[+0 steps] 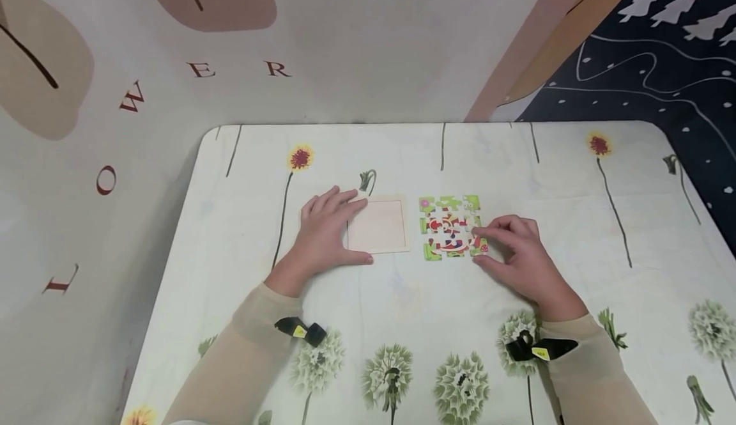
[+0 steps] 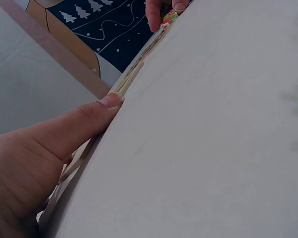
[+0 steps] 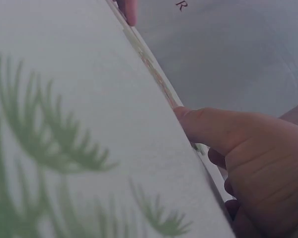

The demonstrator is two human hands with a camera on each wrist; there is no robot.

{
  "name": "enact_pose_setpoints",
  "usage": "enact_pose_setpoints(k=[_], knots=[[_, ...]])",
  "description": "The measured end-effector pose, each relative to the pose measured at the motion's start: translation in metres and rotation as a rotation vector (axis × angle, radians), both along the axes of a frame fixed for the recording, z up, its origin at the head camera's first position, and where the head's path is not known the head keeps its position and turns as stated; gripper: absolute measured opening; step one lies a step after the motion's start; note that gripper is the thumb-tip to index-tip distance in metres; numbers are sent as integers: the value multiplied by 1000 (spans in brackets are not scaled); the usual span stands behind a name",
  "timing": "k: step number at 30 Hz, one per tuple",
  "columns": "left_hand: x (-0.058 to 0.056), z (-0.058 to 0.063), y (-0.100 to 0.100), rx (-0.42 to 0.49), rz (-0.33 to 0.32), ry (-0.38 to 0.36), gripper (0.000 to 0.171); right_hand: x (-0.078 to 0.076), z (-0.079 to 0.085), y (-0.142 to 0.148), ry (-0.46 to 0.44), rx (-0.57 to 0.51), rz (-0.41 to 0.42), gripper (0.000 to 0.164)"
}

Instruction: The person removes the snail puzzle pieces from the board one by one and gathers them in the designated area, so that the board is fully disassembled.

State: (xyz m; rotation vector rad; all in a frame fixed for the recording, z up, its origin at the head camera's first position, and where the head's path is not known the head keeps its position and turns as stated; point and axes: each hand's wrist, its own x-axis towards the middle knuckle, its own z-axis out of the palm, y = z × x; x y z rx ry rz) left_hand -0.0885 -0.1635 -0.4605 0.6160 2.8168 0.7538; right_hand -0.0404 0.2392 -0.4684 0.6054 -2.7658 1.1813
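Note:
On the table's left-centre, my left hand (image 1: 324,230) spans the left side of a shallow wooden puzzle tray (image 1: 376,227), its thumb at the lower edge and fingers at the upper corner. The left wrist view shows that thumb (image 2: 102,106) against the tray's rim. To the right, a jigsaw of colourful pieces (image 1: 451,224) lies in a square with small gaps. My right hand (image 1: 520,259) pinches the jigsaw's lower-right puzzle piece (image 1: 479,246) between thumb and index finger. In the left wrist view, a green and red piece (image 2: 170,19) shows between those fingertips.
A white tablecloth (image 1: 402,297) printed with flowers and dandelions covers the table. Behind its far edge stands a pale wall (image 1: 368,86) with painted shapes and letters. A dark panel (image 1: 650,73) with white trees is at the right.

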Motion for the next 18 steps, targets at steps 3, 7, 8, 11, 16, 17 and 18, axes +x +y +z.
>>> enact_pose_setpoints(k=[3,7,8,11,16,17,18], knots=[[0,-1,-2,-5,5,3,111,-3,-1,-1,-25,-40,-31,65],[0,-3,-4,-20,16,1,112,-5,-2,-2,-45,-111,-90,79],[0,-4,-4,-22,18,-1,112,-5,-2,-3,-46,-122,-100,80],[1,-5,-5,-22,19,-3,112,-6,-1,-5,-29,-143,-118,83],[0,-2,-6,-15,11,-13,112,-8,6,-8,19,-183,-116,97],[-1,-2,-6,-13,8,-20,112,-8,9,-8,41,-196,-98,97],[0,0,-6,-11,2,-28,111,-8,13,-8,61,-202,-73,95]])
